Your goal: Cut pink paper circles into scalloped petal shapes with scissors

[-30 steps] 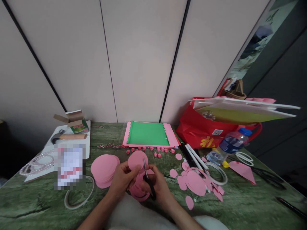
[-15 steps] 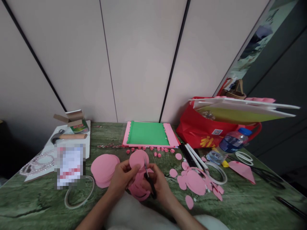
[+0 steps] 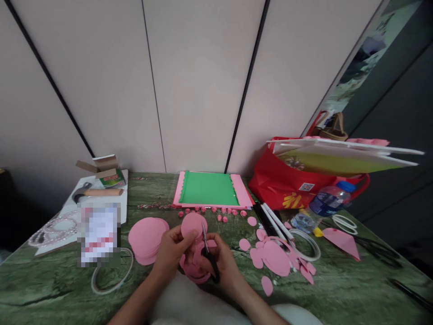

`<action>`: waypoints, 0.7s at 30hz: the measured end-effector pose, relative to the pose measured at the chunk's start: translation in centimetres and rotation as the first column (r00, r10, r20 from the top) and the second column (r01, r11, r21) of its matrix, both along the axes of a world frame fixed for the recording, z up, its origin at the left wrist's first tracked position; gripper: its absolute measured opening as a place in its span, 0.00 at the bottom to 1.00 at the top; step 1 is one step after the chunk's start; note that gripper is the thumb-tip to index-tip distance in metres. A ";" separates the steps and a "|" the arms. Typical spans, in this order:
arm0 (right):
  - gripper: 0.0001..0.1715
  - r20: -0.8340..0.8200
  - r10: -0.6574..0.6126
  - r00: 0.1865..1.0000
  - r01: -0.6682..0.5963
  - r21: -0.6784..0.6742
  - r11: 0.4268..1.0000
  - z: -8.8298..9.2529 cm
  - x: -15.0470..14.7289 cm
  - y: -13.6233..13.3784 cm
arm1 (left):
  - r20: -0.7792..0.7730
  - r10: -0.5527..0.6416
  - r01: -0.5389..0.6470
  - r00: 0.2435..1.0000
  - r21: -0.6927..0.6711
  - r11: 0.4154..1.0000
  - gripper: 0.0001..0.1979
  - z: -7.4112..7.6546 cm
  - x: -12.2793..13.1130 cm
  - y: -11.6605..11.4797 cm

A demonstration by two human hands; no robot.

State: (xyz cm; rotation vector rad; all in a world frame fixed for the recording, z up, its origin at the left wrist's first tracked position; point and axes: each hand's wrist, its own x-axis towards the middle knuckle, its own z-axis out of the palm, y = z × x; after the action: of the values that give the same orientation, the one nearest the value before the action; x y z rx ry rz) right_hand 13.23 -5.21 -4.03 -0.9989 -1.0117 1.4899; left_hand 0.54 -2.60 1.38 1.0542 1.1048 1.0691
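Observation:
My left hand (image 3: 172,249) pinches a round pink paper disc (image 3: 193,225) between thumb and fingers, holding it up over the table's front. In my right hand (image 3: 221,257) is a pair of black-handled scissors (image 3: 211,262), its blades pointing up at the disc's right edge. Below both hands lie curled pink paper pieces (image 3: 194,271), partly hidden by the fingers. Left of my left hand rests a stack of larger pink paper circles (image 3: 147,239). A row of small rolled pink paper rosettes (image 3: 219,218) sits behind the hands.
Green and pink sheets (image 3: 209,188) lie at the back. Loose pink paper cutouts (image 3: 275,256), white markers (image 3: 275,221) and a tape roll (image 3: 309,246) are on the right. A red bag (image 3: 270,180) and water bottle (image 3: 324,205) stand behind them. Another tape roll (image 3: 113,289) and a hammer (image 3: 101,192) lie left.
The disc has shifted slightly left in my left hand's pinch. The scissors, still at its right edge, have tilted and moved a little.

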 end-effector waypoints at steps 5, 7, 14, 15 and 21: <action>0.32 -0.018 -0.002 1.000 0.002 0.009 1.000 -0.7 -0.1 0.2 | -0.077 -0.008 0.008 0.997 0.006 1.000 0.17 -0.3 -0.3 0.1; 0.33 -0.034 -0.030 0.999 0.031 0.019 0.999 -0.8 -0.1 0.3 | -0.102 -0.027 0.027 0.994 -0.002 1.000 0.17 -0.4 -0.5 0.1; 0.30 -0.030 -0.022 0.999 0.023 0.037 0.999 -0.5 -0.1 0.2 | -0.148 -0.062 0.064 0.987 0.009 0.998 0.14 -0.7 -0.7 0.2; 0.30 -0.027 -0.015 1.000 0.016 0.038 0.999 -0.4 0.0 0.2 | -0.148 -0.059 0.062 0.987 0.015 0.998 0.14 -0.7 -0.7 0.3; 0.30 -0.019 0.006 1.000 -0.005 0.032 0.999 -0.1 0.1 0.0 | -0.144 -0.049 0.054 0.988 0.033 0.998 0.14 -0.7 -0.7 0.2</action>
State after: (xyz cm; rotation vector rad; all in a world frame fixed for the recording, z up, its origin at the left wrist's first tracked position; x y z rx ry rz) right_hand 13.33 -5.18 -4.11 -0.9582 -1.0229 1.4804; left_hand -0.17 -2.35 0.68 1.1983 1.1696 0.9880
